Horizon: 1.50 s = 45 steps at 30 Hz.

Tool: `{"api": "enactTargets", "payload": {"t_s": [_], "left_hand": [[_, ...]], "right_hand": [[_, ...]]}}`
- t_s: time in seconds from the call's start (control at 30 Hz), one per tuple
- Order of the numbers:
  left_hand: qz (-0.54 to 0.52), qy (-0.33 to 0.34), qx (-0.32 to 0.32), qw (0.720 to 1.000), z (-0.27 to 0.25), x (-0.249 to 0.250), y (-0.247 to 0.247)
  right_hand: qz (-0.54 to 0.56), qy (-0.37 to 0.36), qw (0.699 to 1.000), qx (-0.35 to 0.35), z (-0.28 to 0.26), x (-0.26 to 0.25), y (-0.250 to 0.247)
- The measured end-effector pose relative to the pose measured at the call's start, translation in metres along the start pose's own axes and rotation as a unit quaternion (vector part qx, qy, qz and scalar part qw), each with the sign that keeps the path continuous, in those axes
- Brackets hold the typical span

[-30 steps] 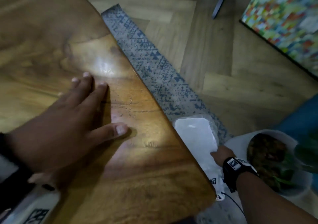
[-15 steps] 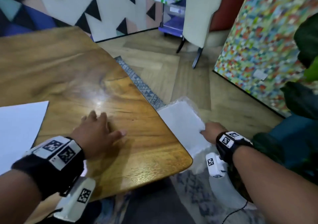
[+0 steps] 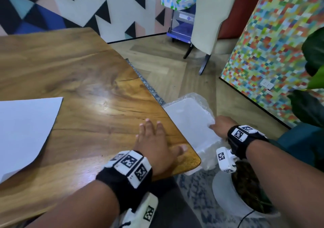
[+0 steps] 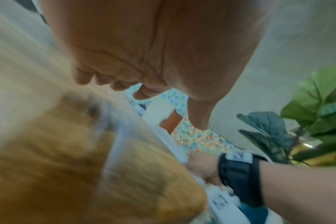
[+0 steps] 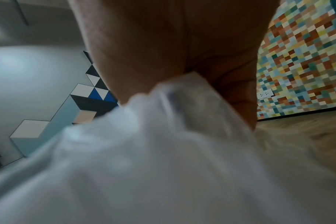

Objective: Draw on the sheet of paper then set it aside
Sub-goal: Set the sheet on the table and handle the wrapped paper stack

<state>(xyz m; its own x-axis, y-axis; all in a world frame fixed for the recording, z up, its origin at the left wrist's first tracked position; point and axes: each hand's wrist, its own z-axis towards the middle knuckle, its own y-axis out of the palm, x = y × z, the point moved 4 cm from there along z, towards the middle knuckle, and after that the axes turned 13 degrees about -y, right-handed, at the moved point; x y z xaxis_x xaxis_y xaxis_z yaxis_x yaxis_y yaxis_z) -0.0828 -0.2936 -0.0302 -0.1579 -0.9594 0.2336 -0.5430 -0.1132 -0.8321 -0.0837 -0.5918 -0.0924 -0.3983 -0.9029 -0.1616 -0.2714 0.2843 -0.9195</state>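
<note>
A white sheet of paper (image 3: 24, 129) lies on the wooden table (image 3: 78, 73) at the left. My left hand (image 3: 156, 138) rests flat on the table's near right corner, fingers straight, holding nothing. Beside the table, lower down, my right hand (image 3: 219, 126) grips the right edge of a plastic-wrapped ream of white paper (image 3: 191, 124). In the right wrist view the wrapped ream (image 5: 163, 151) fills the lower frame under my palm, blurred. The left wrist view shows my straight left fingers (image 4: 105, 81) over the blurred table edge (image 4: 86, 151).
A white plant pot (image 3: 235, 198) with dark soil stands on the rug by my right wrist, large green leaves (image 3: 313, 56) above it. A cream chair (image 3: 208, 17) and a multicoloured mosaic panel (image 3: 273, 49) stand further back on the wood floor.
The head view has lifted from the floor toward the room. My right hand has raised the wrapped ream beside the table. My left hand has slid toward the table's near right corner.
</note>
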Motion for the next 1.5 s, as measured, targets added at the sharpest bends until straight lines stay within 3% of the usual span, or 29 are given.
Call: {"api": "enactTargets", "payload": {"t_s": [0.17, 0.27, 0.37, 0.5, 0.6, 0.7, 0.77, 0.87, 0.97, 1.07, 1.17, 1.23, 1.37, 1.43, 1.5], "left_hand": [[0.046, -0.088, 0.063, 0.993, -0.007, -0.082, -0.013], [0.057, -0.118, 0.067, 0.989, -0.016, -0.092, 0.009], [0.059, -0.088, 0.091, 0.990, -0.015, -0.055, 0.029], [0.030, 0.019, 0.082, 0.996, -0.012, 0.009, 0.043], [0.008, 0.047, 0.091, 0.995, -0.009, 0.012, 0.029], [0.014, -0.063, 0.137, 0.988, 0.008, -0.039, -0.009], [0.003, -0.148, 0.109, 0.983, 0.020, -0.077, -0.027], [-0.006, -0.186, 0.090, 0.978, 0.022, -0.087, -0.024], [0.009, -0.133, 0.076, 0.988, 0.013, -0.046, -0.006], [0.031, -0.024, 0.008, 0.999, 0.009, 0.003, 0.006], [-0.029, 0.076, -0.047, 0.996, 0.005, 0.028, 0.004], [-0.037, 0.043, -0.017, 0.998, 0.019, 0.015, -0.011], [0.093, -0.113, 0.043, 0.988, 0.069, -0.048, -0.042], [0.051, -0.160, 0.055, 0.984, 0.072, -0.057, -0.043], [0.019, -0.164, 0.050, 0.985, 0.065, -0.041, -0.035]], "right_hand": [[-0.014, -0.007, 1.000, -0.005, 0.001, -0.003, -0.004], [-0.020, -0.014, 1.000, -0.007, 0.003, -0.006, -0.006], [-0.021, -0.021, 1.000, -0.009, 0.005, -0.010, -0.009], [-0.024, -0.020, 1.000, -0.003, 0.005, -0.010, -0.013], [-0.026, -0.025, 0.999, -0.005, 0.007, -0.007, -0.016], [-0.027, -0.025, 0.999, -0.004, 0.008, -0.004, -0.018], [-0.025, -0.026, 0.999, -0.002, 0.010, -0.004, -0.017], [-0.021, -0.029, 0.999, -0.006, 0.014, -0.006, -0.014], [-0.021, -0.032, 0.999, -0.013, 0.017, -0.011, -0.011], [-0.020, -0.032, 0.999, -0.018, 0.020, -0.014, -0.012], [-0.016, -0.032, 0.999, -0.022, 0.022, -0.015, -0.013], [-0.017, -0.034, 0.999, -0.024, 0.023, -0.016, -0.013], [-0.020, -0.042, 0.999, -0.023, 0.024, -0.019, -0.013], [-0.023, -0.045, 0.998, -0.027, 0.025, -0.021, -0.012], [-0.026, -0.046, 0.998, -0.028, 0.026, -0.024, -0.013]]}}
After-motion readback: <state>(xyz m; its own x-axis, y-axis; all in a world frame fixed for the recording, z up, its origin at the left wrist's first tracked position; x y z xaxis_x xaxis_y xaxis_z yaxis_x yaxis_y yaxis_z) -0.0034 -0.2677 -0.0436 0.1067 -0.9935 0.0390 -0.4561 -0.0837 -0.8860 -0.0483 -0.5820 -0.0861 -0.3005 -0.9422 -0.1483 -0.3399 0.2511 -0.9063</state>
